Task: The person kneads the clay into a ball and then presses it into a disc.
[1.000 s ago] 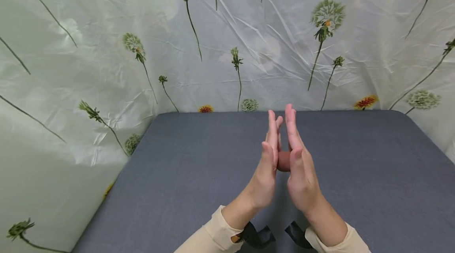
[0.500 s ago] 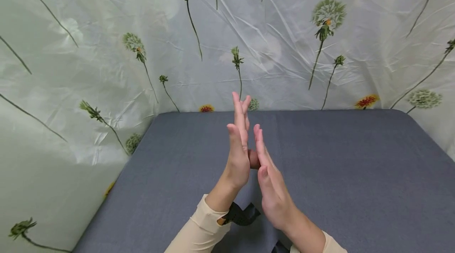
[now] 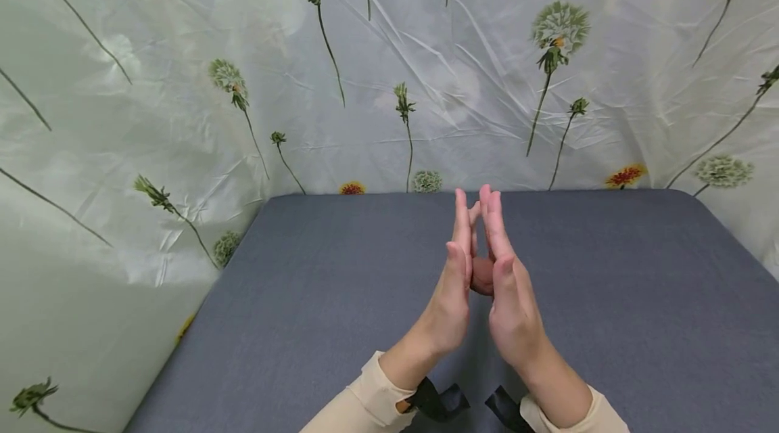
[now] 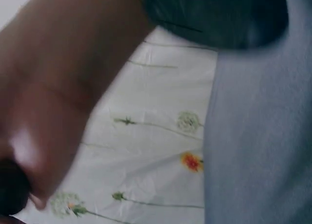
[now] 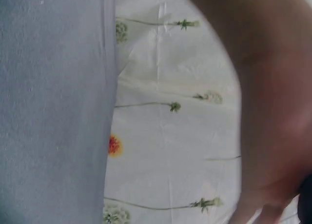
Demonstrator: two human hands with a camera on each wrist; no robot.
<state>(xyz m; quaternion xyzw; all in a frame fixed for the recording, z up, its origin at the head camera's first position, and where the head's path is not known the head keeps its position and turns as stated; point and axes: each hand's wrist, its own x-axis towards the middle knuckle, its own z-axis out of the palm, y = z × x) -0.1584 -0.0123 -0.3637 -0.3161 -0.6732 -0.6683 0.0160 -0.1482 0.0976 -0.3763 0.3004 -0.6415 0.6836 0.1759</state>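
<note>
Between my two palms, in the head view, sits a reddish-brown rounded lump (image 3: pixel 482 276) that looks like modelling clay. My left hand (image 3: pixel 452 298) presses it from the left with fingers straight and pointing up and away. From the other side my right hand (image 3: pixel 514 304) presses it, its fingers straight too and the tips close to the left hand's. The palms hide much of the lump. It shows only as a dark round edge (image 4: pixel 12 187) in the left wrist view, and as a dark edge (image 5: pixel 306 199) in the right wrist view.
A grey cloth-covered table (image 3: pixel 341 298) lies under the hands. Behind it and along its left side hangs a pale curtain (image 3: pixel 377 47) printed with dandelions. Black straps (image 3: pixel 441 402) hang at both wrists, below cream sleeves.
Half a second ago both hands were further left, the left one pushed forward past the right. Now they are back to the right, almost level, with the lump still between the palms.
</note>
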